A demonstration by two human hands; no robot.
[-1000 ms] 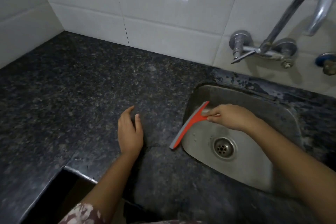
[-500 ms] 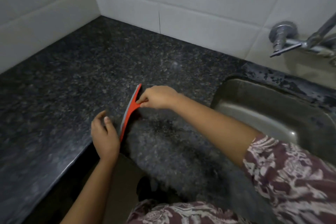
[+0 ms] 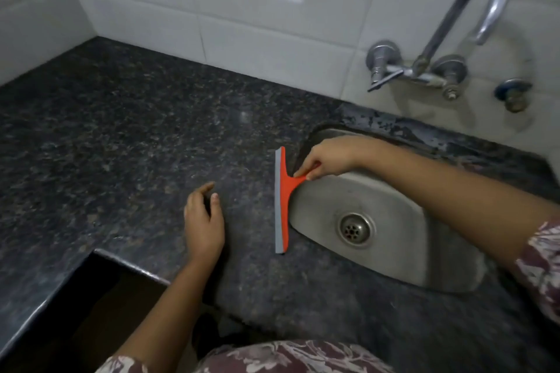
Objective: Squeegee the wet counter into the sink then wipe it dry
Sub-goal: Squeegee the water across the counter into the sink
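Since half a second ago, we have drawn the squeegee [image 3: 282,200] from the open counter beside our left hand to the left rim of the sink [image 3: 409,239], and the tap has come back into view.

Nearest us, at the bottom of the frame, lies our patterned garment [image 3: 288,357]. From there the left forearm runs up to our left hand [image 3: 204,221], which rests on the dark speckled counter [image 3: 121,145] left of centre. Its fingers are loosely bent and hold nothing.

Just right of that hand, apart from it, the squeegee sits on the counter at the very edge of the basin. Its long axis runs nearly straight up and down the frame, in line with the sink's left rim. The grey rubber strip faces left toward the counter, the orange back faces the sink, and the short handle sticks out to the right over the basin.

Our right hand [image 3: 328,157] comes in from the right across the sink, patterned sleeve [image 3: 542,266] at the frame's right edge. Thumb and fingertips pinch the squeegee's handle.

Below the forearm the steel basin shows its round drain [image 3: 354,229]. Beyond it, at upper right, the curved tap [image 3: 472,9] is fixed to the white tiled wall [image 3: 242,24], which fills the top of the frame.
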